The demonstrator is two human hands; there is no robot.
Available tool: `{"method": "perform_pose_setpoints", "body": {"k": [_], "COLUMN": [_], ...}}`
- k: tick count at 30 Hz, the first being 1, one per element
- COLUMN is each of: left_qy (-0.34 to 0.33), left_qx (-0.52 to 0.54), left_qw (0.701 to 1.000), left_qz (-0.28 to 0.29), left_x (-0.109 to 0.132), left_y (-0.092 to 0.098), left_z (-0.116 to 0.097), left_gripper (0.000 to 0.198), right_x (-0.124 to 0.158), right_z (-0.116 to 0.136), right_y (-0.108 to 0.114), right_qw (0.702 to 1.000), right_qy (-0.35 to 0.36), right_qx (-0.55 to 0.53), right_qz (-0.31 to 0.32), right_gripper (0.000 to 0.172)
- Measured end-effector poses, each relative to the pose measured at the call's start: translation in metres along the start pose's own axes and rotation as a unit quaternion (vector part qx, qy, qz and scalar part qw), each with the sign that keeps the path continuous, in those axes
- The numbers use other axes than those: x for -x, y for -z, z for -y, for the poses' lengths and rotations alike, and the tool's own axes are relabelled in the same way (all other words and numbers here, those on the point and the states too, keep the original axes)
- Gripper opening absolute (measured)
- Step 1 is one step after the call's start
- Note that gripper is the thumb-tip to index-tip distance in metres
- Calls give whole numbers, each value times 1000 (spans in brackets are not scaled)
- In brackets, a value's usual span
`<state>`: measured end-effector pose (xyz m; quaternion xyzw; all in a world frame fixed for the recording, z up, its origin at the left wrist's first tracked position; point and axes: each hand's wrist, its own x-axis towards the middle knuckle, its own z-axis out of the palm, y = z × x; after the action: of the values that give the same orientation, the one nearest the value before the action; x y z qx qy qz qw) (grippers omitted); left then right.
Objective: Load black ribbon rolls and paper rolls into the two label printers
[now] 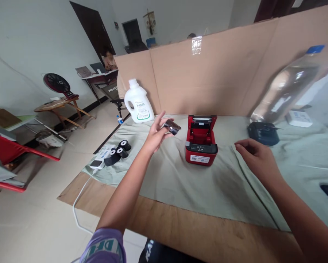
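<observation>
My left hand (155,135) is raised left of the red label printer, its thumb and fingers closed on a small paper roll (173,128) in shiny black wrapping. The red printer (200,146) stands on the cloth with its lid tipped up and back; its inner bay shows. To the right of the printer, my right hand (253,153) hovers over the cloth, thumb and fingertips pinched together. Whether anything is between them I cannot make out. Several black-wrapped rolls with white ends (122,148) lie at the left of the table.
A white power strip (102,157) with a plugged-in cord lies by the rolls. Behind stand a white jug (139,102) and a cardboard screen (196,80). At right are a large clear bottle (286,87), a dark box-like object (263,133) and a small white box (299,118).
</observation>
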<state>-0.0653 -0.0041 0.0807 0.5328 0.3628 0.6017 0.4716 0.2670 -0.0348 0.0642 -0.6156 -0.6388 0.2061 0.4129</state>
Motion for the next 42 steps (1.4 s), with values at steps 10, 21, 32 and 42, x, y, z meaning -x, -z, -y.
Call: {"method": "perform_pose_setpoints", "body": {"k": [10, 21, 32, 42], "left_qy": [118, 117, 100, 33], "left_qx": [-21, -82, -79, -74], "left_qw": [983, 983, 987, 972], "left_qz": [138, 115, 98, 220], "left_x": [-17, -23, -25, -28], "left_y": [-70, -67, -59, -43], "left_z": [7, 19, 21, 22], "left_gripper": [84, 56, 56, 61], "right_x": [-61, -59, -45, -46], "right_z": [86, 77, 87, 89], "right_y": [-13, -22, -59, -59], "right_qw": [965, 940, 967, 986], "right_qy": [122, 247, 195, 119], "right_qx": [-210, -34, 142, 88], "right_qz": [96, 234, 75, 81], "right_gripper": [19, 35, 38, 45]}}
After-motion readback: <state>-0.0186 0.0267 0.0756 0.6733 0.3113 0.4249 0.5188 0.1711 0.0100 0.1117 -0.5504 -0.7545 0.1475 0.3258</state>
